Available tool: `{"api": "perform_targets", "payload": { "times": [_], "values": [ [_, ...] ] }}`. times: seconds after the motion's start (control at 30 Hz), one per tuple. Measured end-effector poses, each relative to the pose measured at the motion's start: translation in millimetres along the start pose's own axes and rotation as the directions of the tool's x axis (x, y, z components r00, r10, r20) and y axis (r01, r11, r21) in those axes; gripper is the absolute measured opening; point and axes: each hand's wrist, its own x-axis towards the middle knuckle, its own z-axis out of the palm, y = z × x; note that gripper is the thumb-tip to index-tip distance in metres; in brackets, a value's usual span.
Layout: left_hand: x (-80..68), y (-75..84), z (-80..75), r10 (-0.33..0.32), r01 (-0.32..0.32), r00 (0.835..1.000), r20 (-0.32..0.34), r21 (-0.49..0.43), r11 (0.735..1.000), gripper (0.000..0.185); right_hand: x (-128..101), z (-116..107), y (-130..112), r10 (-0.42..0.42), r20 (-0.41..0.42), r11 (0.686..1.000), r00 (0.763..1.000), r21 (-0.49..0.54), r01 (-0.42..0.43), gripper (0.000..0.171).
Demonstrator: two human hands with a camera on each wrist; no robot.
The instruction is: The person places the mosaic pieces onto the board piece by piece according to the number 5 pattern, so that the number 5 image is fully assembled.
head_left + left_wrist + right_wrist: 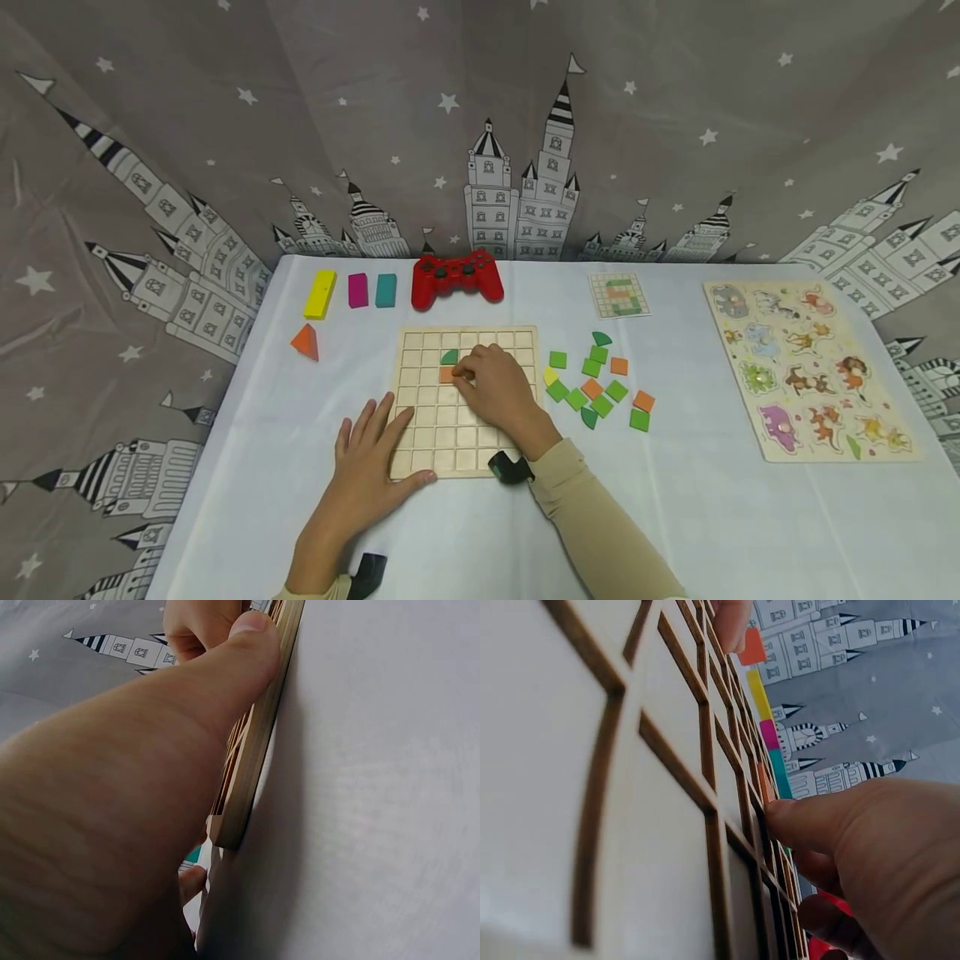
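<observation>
Touching an orange tile (446,374) on the board (450,437) with its thumb, the right hand (497,387) may be pinching; I cannot tell. A stray fingertip could dislodge the green quarter-circle (449,357) just beyond; if the spread left hand (366,471) slips, the board could shift.

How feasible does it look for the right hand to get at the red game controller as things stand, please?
Probably yes: the red game controller lies just beyond the board with nothing visibly blocking it, though the right hand is occupied at an orange square.
</observation>
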Motion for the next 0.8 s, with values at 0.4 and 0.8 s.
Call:
{"api": "perform_targets", "payload": {
  "times": [0.4,0.8],
  "values": [
    [0.0,2.4,-1.7,0.004,-0.004,1.0,0.001,-0.039,0.999,0.098,-24.7,-30.4,44.7,0.006,0.022,0.997,1.0,0.071,-0.007,0.02],
    [1.2,1.8,-0.5,-0.017,0.018,1.0,0.017,-0.011,1.0,0.099,-103.5,-97.8,173.4,0.312,-0.079,0.941,0.947,0.164,-0.296,0.027]
  ]
}}
